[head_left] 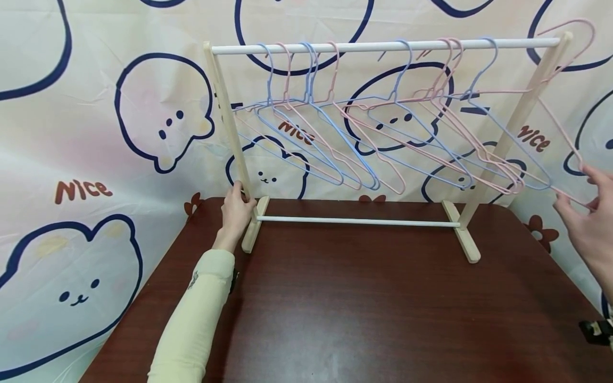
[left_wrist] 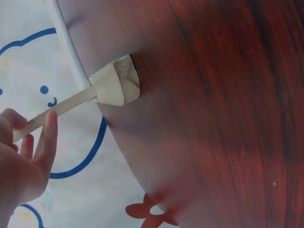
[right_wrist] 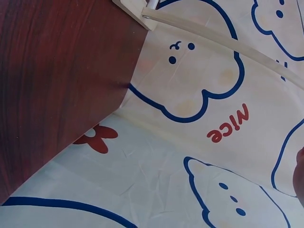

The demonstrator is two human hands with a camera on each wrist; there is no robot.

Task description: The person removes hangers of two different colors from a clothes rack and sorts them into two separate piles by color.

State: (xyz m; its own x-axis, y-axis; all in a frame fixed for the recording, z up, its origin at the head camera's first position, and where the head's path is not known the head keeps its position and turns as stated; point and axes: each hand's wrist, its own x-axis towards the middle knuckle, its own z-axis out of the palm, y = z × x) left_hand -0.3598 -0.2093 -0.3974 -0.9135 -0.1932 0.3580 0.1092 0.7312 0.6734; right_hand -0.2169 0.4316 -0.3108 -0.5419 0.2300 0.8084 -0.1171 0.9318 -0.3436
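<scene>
A small wooden clothes rack with a white top rail stands at the back of the table. My left hand grips its left post low down, just above the foot; the left wrist view shows thumb and fingers around that post. At the right edge of the head view, my right hand pinches the lower corner of a pink hanger. This hanger's hook is off the rail, beyond the right post. Only a sliver of the right hand shows in the right wrist view.
Several blue hangers and pink hangers hang from the rail, some overlapping. A white lower bar joins the rack's feet. The dark brown table stretches in front, with a cartoon-print cloth behind and beside it.
</scene>
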